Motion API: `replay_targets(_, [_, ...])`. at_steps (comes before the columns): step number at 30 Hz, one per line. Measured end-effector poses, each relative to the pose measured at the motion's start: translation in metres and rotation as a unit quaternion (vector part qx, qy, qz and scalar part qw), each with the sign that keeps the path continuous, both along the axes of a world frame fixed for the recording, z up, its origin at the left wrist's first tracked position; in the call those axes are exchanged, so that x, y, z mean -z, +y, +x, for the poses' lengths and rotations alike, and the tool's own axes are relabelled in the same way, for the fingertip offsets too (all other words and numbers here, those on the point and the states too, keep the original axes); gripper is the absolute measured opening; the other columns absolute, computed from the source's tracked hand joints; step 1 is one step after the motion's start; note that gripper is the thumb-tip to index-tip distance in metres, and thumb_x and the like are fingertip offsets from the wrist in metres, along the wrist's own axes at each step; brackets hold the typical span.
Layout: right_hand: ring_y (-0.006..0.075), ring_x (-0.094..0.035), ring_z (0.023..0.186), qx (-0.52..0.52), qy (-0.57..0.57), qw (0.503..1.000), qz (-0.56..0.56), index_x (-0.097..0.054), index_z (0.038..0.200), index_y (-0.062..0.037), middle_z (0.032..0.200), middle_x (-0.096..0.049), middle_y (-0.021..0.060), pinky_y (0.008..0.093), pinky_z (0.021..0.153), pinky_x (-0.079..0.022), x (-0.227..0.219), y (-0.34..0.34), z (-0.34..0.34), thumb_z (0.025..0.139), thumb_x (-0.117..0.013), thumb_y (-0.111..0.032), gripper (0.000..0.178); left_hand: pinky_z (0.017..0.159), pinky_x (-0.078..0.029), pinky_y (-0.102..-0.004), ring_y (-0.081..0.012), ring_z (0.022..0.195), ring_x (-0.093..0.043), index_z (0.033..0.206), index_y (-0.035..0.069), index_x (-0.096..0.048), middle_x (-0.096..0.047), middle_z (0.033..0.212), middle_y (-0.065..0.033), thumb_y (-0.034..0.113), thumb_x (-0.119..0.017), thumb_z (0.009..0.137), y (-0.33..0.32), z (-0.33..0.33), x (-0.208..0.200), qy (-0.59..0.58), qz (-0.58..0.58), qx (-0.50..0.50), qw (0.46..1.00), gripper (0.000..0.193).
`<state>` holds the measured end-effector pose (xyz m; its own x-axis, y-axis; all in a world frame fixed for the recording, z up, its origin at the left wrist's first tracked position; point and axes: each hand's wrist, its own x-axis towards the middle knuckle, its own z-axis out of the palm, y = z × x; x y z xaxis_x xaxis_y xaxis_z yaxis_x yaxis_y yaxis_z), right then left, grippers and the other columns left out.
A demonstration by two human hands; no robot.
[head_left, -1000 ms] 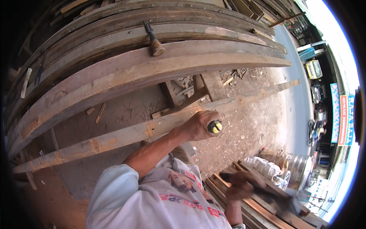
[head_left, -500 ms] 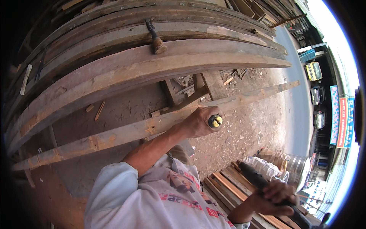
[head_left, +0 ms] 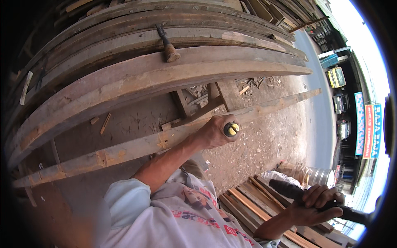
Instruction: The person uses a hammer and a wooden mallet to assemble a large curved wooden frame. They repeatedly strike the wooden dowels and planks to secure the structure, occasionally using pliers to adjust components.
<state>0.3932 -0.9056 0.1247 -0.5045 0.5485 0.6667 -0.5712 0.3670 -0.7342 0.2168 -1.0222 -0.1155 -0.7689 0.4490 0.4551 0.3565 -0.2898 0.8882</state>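
My left hand [head_left: 216,131] is closed in a fist around an upright tool handle with a yellow and black end [head_left: 233,129]. The rest of that tool is hidden under the fist, above a long weathered wooden beam [head_left: 136,145]. Off to the lower right, my right hand [head_left: 315,206] grips a dark, thick-ended, stick-like tool [head_left: 285,191], raised clear of the beam; its far end blurs out toward the picture's rim. A chisel-like tool with a wooden handle [head_left: 170,53] and dark shaft lies across the beams beyond my left hand.
Several long beams [head_left: 132,76] run side by side at the far side. Wood scraps and chips [head_left: 244,89] litter the dirt ground. Stacked planks [head_left: 248,202] lie near the right arm, with white sacks [head_left: 285,177] beyond. A road [head_left: 320,128] with parked vehicles passes at the right.
My right hand has moved right and slightly up, carrying the dark tool, which now lies more level. My left hand keeps its grip on the yellow-ended handle. The view has shifted slightly.
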Motion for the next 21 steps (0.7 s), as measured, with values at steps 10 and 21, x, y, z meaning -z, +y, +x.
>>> replay_targets(10, [0.0183, -0.054, 0.051, 0.060, -0.576, 0.763, 0.285, -0.055, 0.101, -0.0008, 0.061, -0.053, 0.0074, 0.0352, 0.048, -0.041, 0.031, -0.005, 0.001, 0.100, -0.061, -0.036, 0.035, 0.068, -0.054, -0.0342, -0.0179, 0.074, -0.065, 0.092, 0.006, -0.062, -0.069, 0.083, -0.0086, 0.011, -0.083, 0.080, -0.002, 0.010, 0.001, -0.063, -0.030, 0.032, 0.997, 0.025])
replay_targets(21, [0.0283, -0.057, 0.062, -0.039, -0.718, 0.593, 0.363, -0.053, 0.121, -0.0021, 0.069, -0.056, 0.0104, 0.0455, 0.061, -0.044, 0.053, -0.006, -0.014, 0.103, -0.057, -0.026, 0.031, 0.067, -0.054, -0.0324, -0.0170, 0.075, -0.067, 0.092, 0.005, -0.062, -0.070, 0.083, -0.0085, 0.012, -0.083, 0.081, 0.000, -0.010, 0.002, -0.048, -0.002, 0.034, 0.998, 0.025])
